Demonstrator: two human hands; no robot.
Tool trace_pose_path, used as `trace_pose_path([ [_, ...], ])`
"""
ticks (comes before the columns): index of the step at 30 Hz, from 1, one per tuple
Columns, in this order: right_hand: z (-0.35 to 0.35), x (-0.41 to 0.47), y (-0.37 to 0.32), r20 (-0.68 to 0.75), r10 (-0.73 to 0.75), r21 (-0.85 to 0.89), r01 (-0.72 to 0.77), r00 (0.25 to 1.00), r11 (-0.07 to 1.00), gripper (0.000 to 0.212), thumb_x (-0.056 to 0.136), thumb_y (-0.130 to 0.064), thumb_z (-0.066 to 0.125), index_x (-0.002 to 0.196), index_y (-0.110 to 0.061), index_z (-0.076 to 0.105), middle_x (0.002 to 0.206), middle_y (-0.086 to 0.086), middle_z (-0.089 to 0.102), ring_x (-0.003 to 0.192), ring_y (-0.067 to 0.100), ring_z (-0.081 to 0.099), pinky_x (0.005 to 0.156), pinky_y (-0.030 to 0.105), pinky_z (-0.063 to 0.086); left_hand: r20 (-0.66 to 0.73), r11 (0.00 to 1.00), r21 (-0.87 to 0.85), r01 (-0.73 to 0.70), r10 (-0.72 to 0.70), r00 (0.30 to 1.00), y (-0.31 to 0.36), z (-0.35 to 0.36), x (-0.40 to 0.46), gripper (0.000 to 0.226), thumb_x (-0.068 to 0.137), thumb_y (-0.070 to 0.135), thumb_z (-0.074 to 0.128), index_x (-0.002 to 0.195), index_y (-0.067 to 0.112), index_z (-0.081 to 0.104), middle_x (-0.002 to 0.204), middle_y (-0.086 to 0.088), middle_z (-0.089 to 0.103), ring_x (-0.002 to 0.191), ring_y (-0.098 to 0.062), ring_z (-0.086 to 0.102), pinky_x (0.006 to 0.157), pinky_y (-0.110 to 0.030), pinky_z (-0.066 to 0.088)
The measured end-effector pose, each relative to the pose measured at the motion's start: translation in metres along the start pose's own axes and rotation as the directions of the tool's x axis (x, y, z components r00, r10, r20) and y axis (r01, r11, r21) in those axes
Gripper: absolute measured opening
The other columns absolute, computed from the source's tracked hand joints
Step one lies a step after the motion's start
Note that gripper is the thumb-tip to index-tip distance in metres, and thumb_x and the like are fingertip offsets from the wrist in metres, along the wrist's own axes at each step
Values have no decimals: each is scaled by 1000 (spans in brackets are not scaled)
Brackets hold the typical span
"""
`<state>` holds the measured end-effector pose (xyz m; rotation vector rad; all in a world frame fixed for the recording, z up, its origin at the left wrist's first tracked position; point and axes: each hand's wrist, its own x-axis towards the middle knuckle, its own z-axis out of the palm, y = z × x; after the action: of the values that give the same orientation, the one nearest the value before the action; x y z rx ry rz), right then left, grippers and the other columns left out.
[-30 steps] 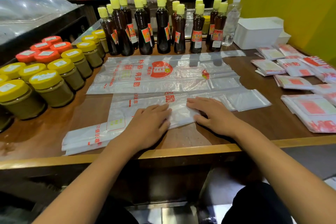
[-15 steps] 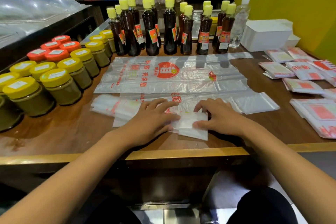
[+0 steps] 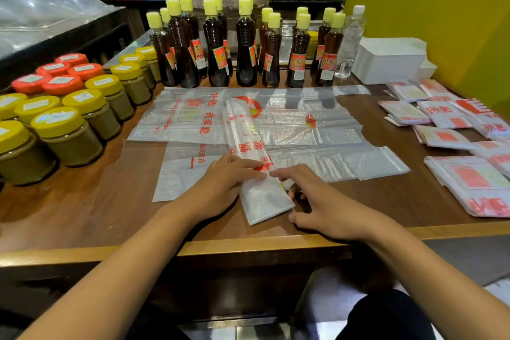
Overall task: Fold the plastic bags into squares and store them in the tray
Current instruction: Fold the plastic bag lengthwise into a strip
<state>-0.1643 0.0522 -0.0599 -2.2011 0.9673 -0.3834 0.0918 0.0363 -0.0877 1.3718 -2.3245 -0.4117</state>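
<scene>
A long folded strip of plastic bag (image 3: 249, 152) lies on the wooden table (image 3: 82, 201), running from the table's near edge away toward the row of dark sauce bottles (image 3: 242, 47). Its near end is doubled into a thick white pad just inside the table's edge. The left hand (image 3: 220, 188) lies flat on the strip's left side, fingers straight and pressing down at the red print where the pad begins. The right hand (image 3: 317, 201) sits at the strip's right side with loosely bent, spread fingers; its index fingertip touches the strip beside the left fingertips, and it grips nothing.

Beneath the strip, farther from the table's edge, unfolded printed bags (image 3: 193, 119) lie spread flat in overlapping layers. Toward the table's right end, folded bag squares (image 3: 441, 119) lie scattered, some overlapping. The white tray (image 3: 389, 63) stands at the table's far right corner, beyond those squares and beside a clear water bottle (image 3: 350, 41). On the table's left side stand yellow-lidded jars (image 3: 69, 132), and behind them red-lidded jars (image 3: 55, 77). A yellow wall with black characters (image 3: 441, 22) rises behind the tray.
</scene>
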Motion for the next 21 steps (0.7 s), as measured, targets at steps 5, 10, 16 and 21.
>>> trace_pose_path([
  [5, -1, 16, 9, -50, -151, -276, 132, 987, 952, 58, 91, -27, 64, 143, -44, 44, 143, -17, 36, 131, 10, 35, 111, 35, 30, -10, 982, -183, 35, -37, 999, -6, 0, 1, 49, 100, 1, 53, 130, 37, 66, 138, 26, 55, 121, -6, 43, 104, -23, 32],
  [10, 1, 26, 17, -1, -382, -519, 326, 924, 790, 35, 91, -25, 59, 125, -24, 67, 134, -10, 62, 130, 15, 50, 105, 43, 42, -6, 980, -197, 12, -14, 1000, -8, 0, 0, 46, 100, 3, 54, 127, 38, 67, 131, 33, 54, 122, -4, 45, 105, -26, 35],
  [16, 6, 31, 14, -152, -366, -516, 242, 918, 822, 28, 89, -31, 59, 110, -23, 75, 108, -4, 75, 97, 20, 70, 77, 43, 60, -112, 961, -249, 116, -148, 983, -4, -9, -4, 42, 99, -1, 53, 127, 26, 70, 132, 10, 64, 121, 0, 53, 106, -21, 43],
  [21, 7, 28, 9, -187, -323, -506, 191, 928, 841, 39, 90, -38, 48, 114, -23, 74, 110, -4, 75, 98, 22, 72, 73, 46, 61, -123, 973, -184, 141, -165, 979, -2, -16, -20, 42, 98, 12, 52, 133, 32, 65, 137, 15, 59, 128, 0, 48, 101, -8, 30],
])
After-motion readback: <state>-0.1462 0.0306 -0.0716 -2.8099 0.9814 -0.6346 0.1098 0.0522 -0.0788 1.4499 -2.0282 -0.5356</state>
